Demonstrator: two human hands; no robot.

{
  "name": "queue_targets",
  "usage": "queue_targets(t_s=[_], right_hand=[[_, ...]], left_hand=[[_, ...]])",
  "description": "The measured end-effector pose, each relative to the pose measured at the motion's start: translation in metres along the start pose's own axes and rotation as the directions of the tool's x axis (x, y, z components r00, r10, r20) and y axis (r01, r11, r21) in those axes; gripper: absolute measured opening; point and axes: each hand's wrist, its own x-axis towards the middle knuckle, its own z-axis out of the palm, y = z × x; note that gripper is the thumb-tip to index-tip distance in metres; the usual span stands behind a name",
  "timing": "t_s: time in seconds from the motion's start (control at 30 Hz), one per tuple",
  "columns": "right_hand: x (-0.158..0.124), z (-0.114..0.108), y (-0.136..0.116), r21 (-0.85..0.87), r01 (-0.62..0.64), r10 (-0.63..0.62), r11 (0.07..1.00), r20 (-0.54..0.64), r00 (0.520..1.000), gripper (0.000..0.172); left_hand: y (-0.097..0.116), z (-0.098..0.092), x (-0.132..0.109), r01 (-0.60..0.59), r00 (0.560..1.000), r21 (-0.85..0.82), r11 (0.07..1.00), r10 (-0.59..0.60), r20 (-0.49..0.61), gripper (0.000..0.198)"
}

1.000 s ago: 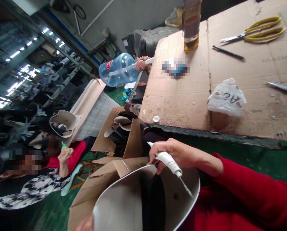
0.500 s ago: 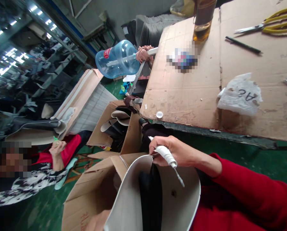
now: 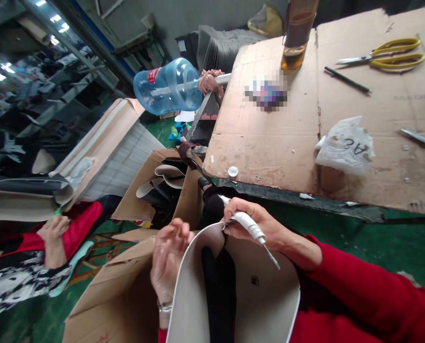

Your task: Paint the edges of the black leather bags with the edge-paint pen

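Observation:
A tall, pale-lined piece that looks like a boot shaft [image 3: 265, 305] stands open toward me, with a black strip [image 3: 217, 295] down its inside. My right hand [image 3: 255, 224] is closed around a white-wrapped tool [image 3: 248, 226] with a thin rod at its lower end, and its fingertips meet the shaft's top edge. On the other side of the shaft, my left hand [image 3: 167, 259] is raised close to the rim with its fingers loosely bent and apart. I see nothing in it. The lower part of the shaft is out of view.
A cardboard-covered table [image 3: 262, 143] holds yellow-handled scissors [image 3: 394, 55], a black pen [image 3: 348, 80], a plastic bag [image 3: 346, 145] and a bottle [image 3: 298, 38]. Cardboard boxes [image 3: 101, 295] stand at left, one with similar pieces [image 3: 162, 193]. A co-worker's hand [image 3: 53, 228] is further left.
My left hand has risen from low on the shaft's outer side to near its rim. My right hand keeps the tool at the top edge. The view has shifted slightly.

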Motion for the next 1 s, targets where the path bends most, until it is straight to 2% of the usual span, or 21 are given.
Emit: queue_targets(t_s=[0.03, 0.1, 0.17, 0.23, 0.33, 0.43, 0.5, 0.57, 0.63, 0.8, 0.9, 1.0], right_hand=[[0.000, -0.001, -0.003, -0.032, 0.013, -0.013, 0.999, -0.016, 1.000, 0.023], [0.002, -0.003, -0.008, -0.091, 0.050, -0.055, 0.995, -0.055, 0.997, 0.026], [0.004, -0.003, -0.014, -0.138, 0.082, -0.096, 0.987, -0.094, 0.991, 0.027], [0.005, 0.000, -0.018, -0.170, 0.096, -0.121, 0.981, -0.138, 0.983, 0.028], [0.006, 0.004, -0.021, -0.191, 0.103, -0.139, 0.976, -0.191, 0.972, 0.029], [0.007, 0.006, -0.023, -0.205, 0.121, -0.166, 0.971, -0.217, 0.962, 0.028], [0.007, 0.007, -0.023, -0.221, 0.123, -0.174, 0.968, -0.229, 0.958, 0.026], [0.008, 0.007, -0.024, -0.248, 0.115, -0.179, 0.962, -0.252, 0.951, 0.023], [0.010, 0.008, -0.023, -0.301, 0.110, -0.201, 0.947, -0.292, 0.935, 0.019], [0.012, 0.007, -0.016, -0.427, 0.160, -0.311, 0.890, -0.311, 0.898, 0.015], [0.013, 0.000, -0.010, -0.446, 0.178, -0.329, 0.877, -0.288, 0.899, 0.019], [0.013, -0.008, -0.009, -0.440, 0.170, -0.313, 0.882, -0.275, 0.909, 0.020]], left_hand=[[0.005, 0.003, 0.005, -0.023, 0.999, -0.071, 0.997, 0.021, -0.030, 0.056], [0.018, 0.010, 0.011, -0.025, 0.999, -0.111, 0.993, 0.029, 0.039, 0.050], [0.031, 0.015, 0.013, -0.019, 0.983, -0.011, 1.000, 0.021, 0.184, 0.054], [0.045, 0.016, 0.015, -0.045, 0.963, 0.130, 0.990, 0.008, 0.268, 0.055], [0.064, 0.013, 0.019, -0.067, 0.941, 0.255, 0.964, -0.023, 0.337, 0.057], [0.074, 0.013, 0.026, -0.057, 0.917, 0.270, 0.961, -0.057, 0.396, 0.062], [0.075, 0.019, 0.031, -0.067, 0.918, 0.334, 0.940, -0.073, 0.390, 0.052], [0.073, 0.031, 0.034, -0.099, 0.932, 0.427, 0.899, -0.066, 0.357, 0.035], [0.070, 0.044, 0.035, -0.121, 0.944, 0.464, 0.878, -0.043, 0.329, 0.027], [0.064, 0.059, 0.034, -0.033, 0.964, 0.378, 0.925, -0.070, 0.257, 0.037], [0.059, 0.059, 0.034, 0.002, 0.981, 0.342, 0.940, -0.069, 0.183, 0.035], [0.055, 0.061, 0.035, 0.002, 0.986, 0.326, 0.945, -0.056, 0.156, 0.032]])
